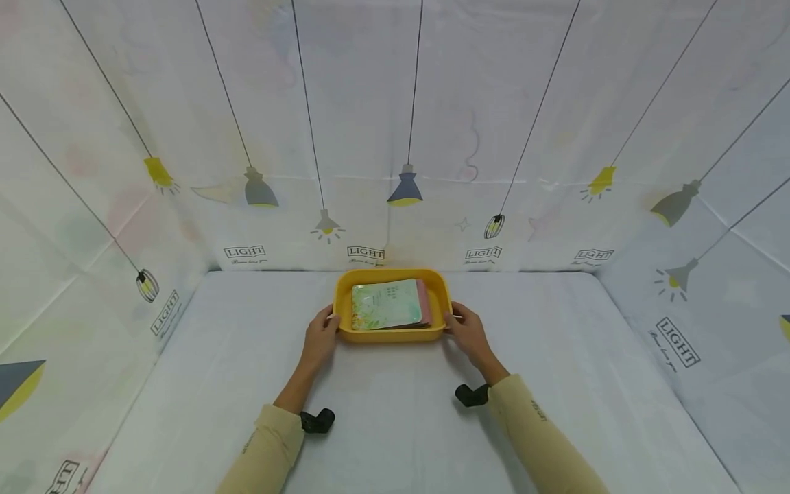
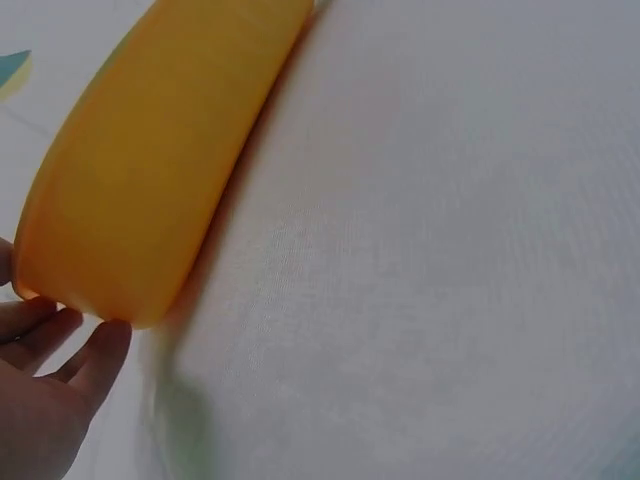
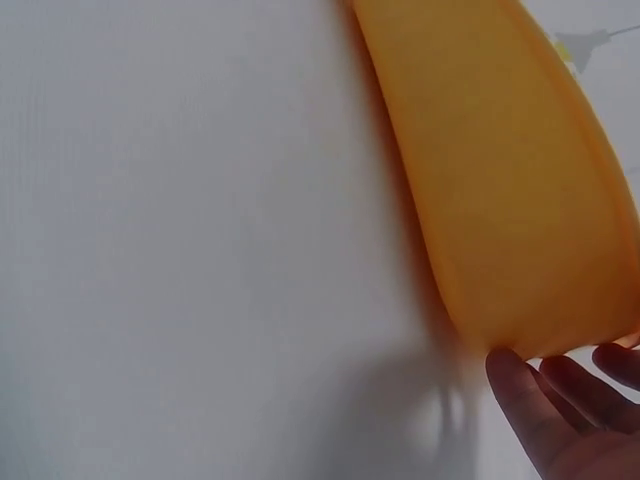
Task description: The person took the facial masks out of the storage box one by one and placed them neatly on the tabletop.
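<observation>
A yellow tray (image 1: pixel 391 336) is at the far side of the white table in the head view. In it lies a booklet with a pale green floral cover (image 1: pixel 385 304), stacked over a pink one (image 1: pixel 423 302) that shows at the right. My left hand (image 1: pixel 321 336) grips the tray's left end, thumb by the rim; in the left wrist view its fingertips (image 2: pixel 112 335) press the yellow end wall. At the opposite end, my right hand (image 1: pixel 469 334) holds the tray the same way, its fingertips (image 3: pixel 508 365) against the lower wall in the right wrist view.
White cloth printed with hanging lamps (image 1: pixel 405 189) rises right behind the tray and along both sides. The white tabletop (image 1: pixel 395 425) stretches between the forearms. A black wrist mount (image 1: pixel 317 420) sticks out from the left wrist, another (image 1: pixel 472 395) from the right.
</observation>
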Demonstrator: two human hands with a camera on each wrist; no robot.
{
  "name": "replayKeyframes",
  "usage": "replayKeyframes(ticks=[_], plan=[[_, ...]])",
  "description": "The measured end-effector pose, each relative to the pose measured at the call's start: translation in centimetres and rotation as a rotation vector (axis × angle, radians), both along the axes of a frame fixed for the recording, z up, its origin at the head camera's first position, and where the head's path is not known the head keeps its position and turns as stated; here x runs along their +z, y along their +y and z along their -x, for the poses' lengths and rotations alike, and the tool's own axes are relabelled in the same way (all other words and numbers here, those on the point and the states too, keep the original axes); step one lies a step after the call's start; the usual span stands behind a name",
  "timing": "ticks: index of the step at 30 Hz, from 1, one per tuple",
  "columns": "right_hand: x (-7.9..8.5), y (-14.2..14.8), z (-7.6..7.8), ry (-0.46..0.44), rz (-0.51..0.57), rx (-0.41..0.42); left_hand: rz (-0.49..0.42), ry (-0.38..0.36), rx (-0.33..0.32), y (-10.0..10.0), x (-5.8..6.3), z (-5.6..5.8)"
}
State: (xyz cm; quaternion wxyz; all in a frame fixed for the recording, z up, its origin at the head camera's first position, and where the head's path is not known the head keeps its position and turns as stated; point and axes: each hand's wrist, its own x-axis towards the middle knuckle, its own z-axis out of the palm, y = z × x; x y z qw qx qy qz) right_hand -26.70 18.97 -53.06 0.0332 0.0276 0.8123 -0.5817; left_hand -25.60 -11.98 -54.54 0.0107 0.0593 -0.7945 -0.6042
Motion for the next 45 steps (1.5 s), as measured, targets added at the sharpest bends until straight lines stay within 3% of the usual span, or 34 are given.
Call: replayKeyframes(ticks=[18,28,45], plan=[[-0.1,-5.8,-0.1,0.006,-0.001,0.006,-0.047,-0.038,0.073,-4.9,0.8,-0.8],[-0.5,-9.0,-0.5,0.063,0.013,0.022,-0.056,-0.055,0.115,-7.8,0.7,-1.3],[-0.8,-10.4,-0.5,0.062,-0.014,0.006,-0.088,-0.082,0.135,-9.0,0.3,-1.1]])
